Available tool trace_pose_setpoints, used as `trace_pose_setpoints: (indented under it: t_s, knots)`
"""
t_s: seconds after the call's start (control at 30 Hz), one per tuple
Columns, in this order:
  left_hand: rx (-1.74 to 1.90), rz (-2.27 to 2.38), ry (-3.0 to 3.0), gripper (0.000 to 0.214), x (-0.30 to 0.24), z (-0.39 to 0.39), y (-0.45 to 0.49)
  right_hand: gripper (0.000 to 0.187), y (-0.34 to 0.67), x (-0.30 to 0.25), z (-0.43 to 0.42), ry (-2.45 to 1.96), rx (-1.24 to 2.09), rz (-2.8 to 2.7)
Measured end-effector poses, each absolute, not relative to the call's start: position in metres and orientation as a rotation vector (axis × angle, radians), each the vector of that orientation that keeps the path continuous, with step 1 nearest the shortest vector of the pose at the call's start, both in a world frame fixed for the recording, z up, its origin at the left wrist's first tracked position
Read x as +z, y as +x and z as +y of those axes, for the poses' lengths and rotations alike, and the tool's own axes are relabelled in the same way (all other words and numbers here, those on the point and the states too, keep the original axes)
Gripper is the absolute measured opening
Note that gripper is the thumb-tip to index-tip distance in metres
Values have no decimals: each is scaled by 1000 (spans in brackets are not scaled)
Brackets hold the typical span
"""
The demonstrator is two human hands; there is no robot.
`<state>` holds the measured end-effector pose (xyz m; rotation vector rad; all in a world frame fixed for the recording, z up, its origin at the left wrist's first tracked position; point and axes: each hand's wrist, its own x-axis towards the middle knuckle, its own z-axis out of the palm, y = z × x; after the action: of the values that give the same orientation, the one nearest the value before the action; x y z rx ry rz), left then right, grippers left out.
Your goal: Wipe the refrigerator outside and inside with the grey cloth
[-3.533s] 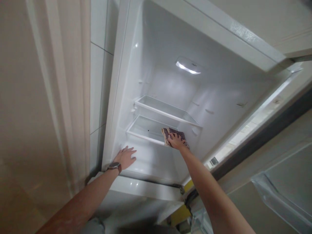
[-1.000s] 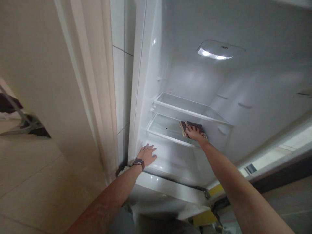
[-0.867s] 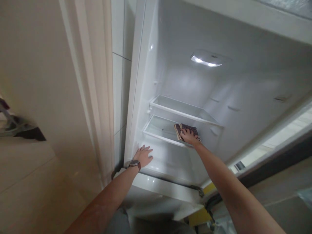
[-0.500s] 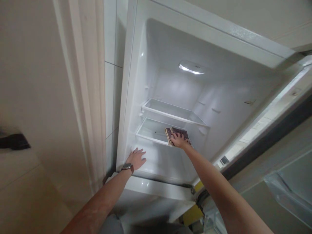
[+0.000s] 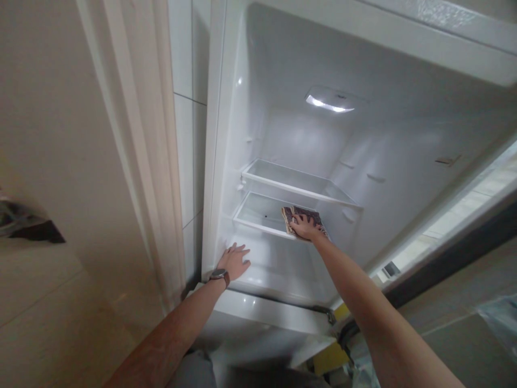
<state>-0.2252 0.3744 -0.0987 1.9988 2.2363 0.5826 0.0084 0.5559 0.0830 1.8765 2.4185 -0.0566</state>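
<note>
My right hand (image 5: pixel 306 226) presses down on a folded, dark patterned cloth (image 5: pixel 287 214) with a pale edge. The cloth lies at the right front of the lower glass shelf (image 5: pixel 258 228) inside an open refrigerator (image 5: pixel 216 161). The fingers are bent over its top, and part of it is hidden beneath them. Lower left, my left hand (image 5: pixel 234 261) rests with spread fingers near the refrigerator's inner left wall, holding nothing. A watch (image 5: pixel 219 274) is on the left wrist. A small dark speck (image 5: pixel 265 216) shows on the lower shelf, left of the cloth.
An upper glass shelf (image 5: pixel 299 188) sits just above the lower one. A lit lamp (image 5: pixel 329 103) is in the ceiling of the compartment. The open door (image 5: pixel 456 258) stands to the right, a pale door frame (image 5: pixel 133 134) to the left. Something yellow (image 5: pixel 329 357) shows below.
The view has shifted slightly, bringing the refrigerator's inside closer. My right hand stays on the cloth at the shelf's right front; the left hand keeps its place by the wall.
</note>
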Motion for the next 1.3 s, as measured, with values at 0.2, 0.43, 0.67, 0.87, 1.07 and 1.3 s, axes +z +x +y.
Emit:
trace_pose_setpoints:
  t_s: [0.2, 0.43, 0.67, 0.87, 1.07, 1.3]
  knots:
    - [593, 2239, 1986, 55, -99, 374, -225, 69, 6, 81, 567, 1910, -152, 2468]
    - [580, 2226, 1978, 56, -99, 373, -225, 70, 0, 81, 579, 1924, -175, 2484]
    - [596, 2226, 1985, 56, -98, 371, -224, 70, -11, 76, 601, 1966, -154, 2483]
    - [575, 2230, 1998, 56, -92, 368, -222, 73, -24, 73, 625, 1989, -158, 2470]
    - [563, 2209, 1992, 56, -90, 367, -223, 74, -36, 70, 645, 2011, -165, 2486]
    - [556, 2210, 1981, 57, -91, 367, -223, 72, -39, 65, 652, 2036, -157, 2490]
